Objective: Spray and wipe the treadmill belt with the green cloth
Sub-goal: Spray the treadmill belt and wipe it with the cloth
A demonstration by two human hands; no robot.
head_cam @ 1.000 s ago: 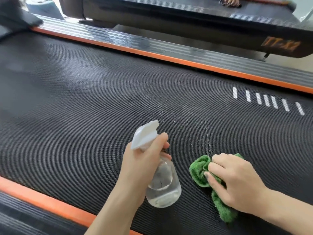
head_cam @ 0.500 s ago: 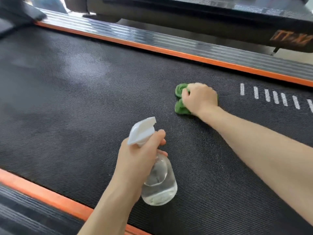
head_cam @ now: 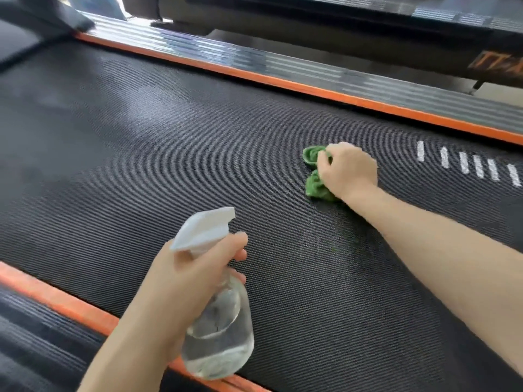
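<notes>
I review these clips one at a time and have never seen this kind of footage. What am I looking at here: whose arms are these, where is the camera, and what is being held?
There is no robot here. A person wears a wide-angle camera on the head, which looks forward and down, so the two bare arms are that person's own. The dark textured surface is a treadmill belt, with an orange strip along its far edge and white dashes printed at the right. The left hand grips a clear spray bottle with a white trigger head and liquid inside, held near the belt's near edge. The right hand reaches further out and holds a bunched green cloth against the belt. A second machine stands behind.
</notes>
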